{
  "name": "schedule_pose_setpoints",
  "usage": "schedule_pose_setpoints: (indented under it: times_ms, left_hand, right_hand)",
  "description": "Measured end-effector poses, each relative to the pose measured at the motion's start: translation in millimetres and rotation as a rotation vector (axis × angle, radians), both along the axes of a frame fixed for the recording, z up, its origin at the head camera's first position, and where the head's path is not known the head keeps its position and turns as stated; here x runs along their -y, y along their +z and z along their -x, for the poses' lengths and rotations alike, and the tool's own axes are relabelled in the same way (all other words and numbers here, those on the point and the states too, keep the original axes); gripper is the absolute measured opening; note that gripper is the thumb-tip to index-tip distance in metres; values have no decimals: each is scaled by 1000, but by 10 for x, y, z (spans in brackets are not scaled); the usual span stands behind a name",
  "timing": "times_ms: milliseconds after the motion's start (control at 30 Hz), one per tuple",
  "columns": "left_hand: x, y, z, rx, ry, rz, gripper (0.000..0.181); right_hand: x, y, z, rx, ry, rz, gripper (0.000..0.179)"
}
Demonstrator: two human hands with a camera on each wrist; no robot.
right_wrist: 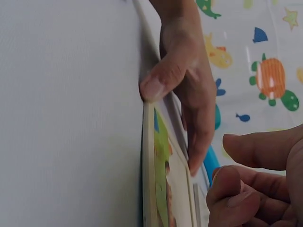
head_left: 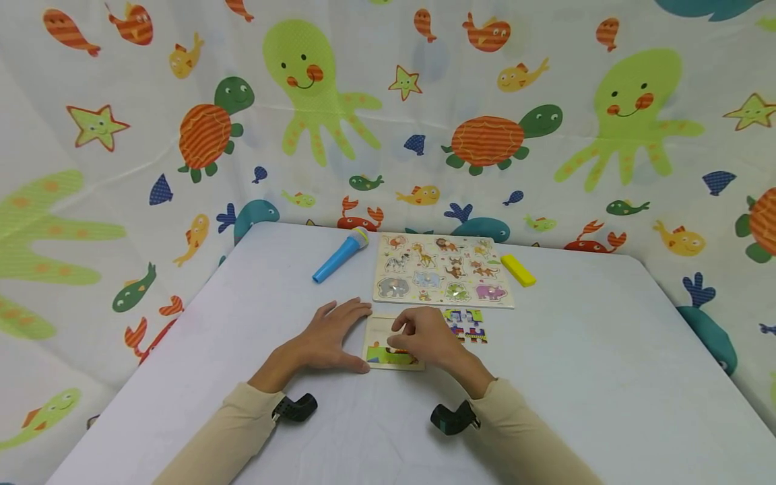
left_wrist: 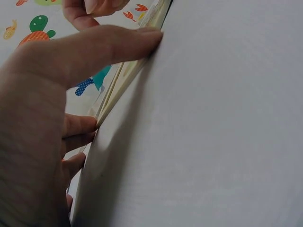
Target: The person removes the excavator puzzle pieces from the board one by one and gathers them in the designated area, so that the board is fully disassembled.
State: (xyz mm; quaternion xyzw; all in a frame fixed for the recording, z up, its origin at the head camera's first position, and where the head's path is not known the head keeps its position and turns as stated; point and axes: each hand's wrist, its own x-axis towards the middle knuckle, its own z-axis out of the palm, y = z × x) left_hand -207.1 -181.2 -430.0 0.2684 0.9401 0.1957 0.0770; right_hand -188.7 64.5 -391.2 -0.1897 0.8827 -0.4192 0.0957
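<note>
Head view, with both wrist views for detail: the small wooden puzzle tray (head_left: 378, 329) lies in front of you on the white table (head_left: 576, 350) and serves as landmark for all positions. Progress, as judged from its contents: partial. A printed strip (head_left: 382, 357), mostly green, occupies the tray's near side; the far side shows pale, bare wood, so most of the filling appears to be left. Loose jigsaw pieces (head_left: 477, 333), purple, blue and yellow, lie just right of the tray; their exact number cannot be read, nor whether all of them belong to it.

Hands: your left hand (head_left: 330, 340) lies along the tray's left edge, fingers extended and thumb at the near-left corner, apparently steadying it. Your right hand (head_left: 430, 333) is poised over the tray's right part, fingers loosely bent, thumb and index finger apart; no piece shows between them.

Surroundings: beyond the tray lies the animal puzzle board (head_left: 439, 301). A blue toy microphone (head_left: 341, 257) lies beyond and left of the tray; a yellow block (head_left: 518, 270) lies beyond and right. A curtain (head_left: 527, 40) printed with sea animals hangs farthest from you.

Obstruction: your right hand hides part of the tray's right side from above; the other toys leave the near bare part of the table around the tray unobstructed.
</note>
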Motion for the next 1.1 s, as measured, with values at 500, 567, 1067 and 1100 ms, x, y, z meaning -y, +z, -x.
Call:
schedule_pose_setpoints:
  times_ms: [500, 567, 1067, 1100]
  left_hand:
    - [-3, -1, 1, 7, -1, -17, 103]
    - [0, -8, 1, 3, 0, -9, 104]
    - [7, -48, 12, -13, 3, -5, 102]
    - [6, -47, 10, -10, 4, -3, 102]
  right_hand:
    - [261, -82, -15, 107, 55, -26, 25]
    - [281, -110, -16, 109, 57, -29, 25]
    - [350, -221, -36, 55, 49, -51, 22]
    - [353, -226, -37, 43, 47, -64, 22]
